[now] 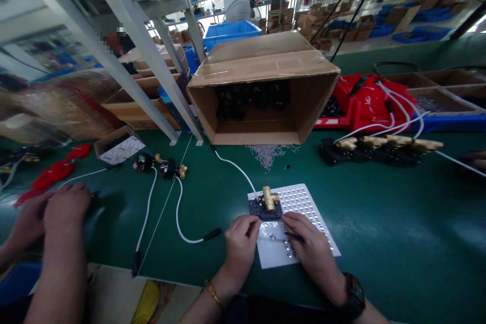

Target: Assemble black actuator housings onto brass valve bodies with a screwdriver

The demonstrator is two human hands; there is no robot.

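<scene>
In the head view, the brass-topped unit [269, 203] lies on the sticker sheet [270, 259] on the counter [383, 228], brass upward, presumably so its black base sits flat. The left hand [242, 243] and right hand [309, 244], nearly closed, have fingertips at its front corners, apparently steadying it; whether they grip, I cannot tell.

Left hand [242, 237]: fingertips bunched at the black base [270, 215], and their exact grip is too small to call!
Right hand [309, 240]: curled over a dark slim tool [294, 236], part of it lost behind the fingers.
Carton [261, 68]: black parts [252, 98] deep in shadow, outlines gone.
Metal bits [268, 154]: heaped up, too tiny to tell screws from pins.
Co-worker's hands [66, 207]: blurred, one forearm sliced by the left edge.
Right edge: dark object [475, 162], smeared, cut off, unreadable!
</scene>
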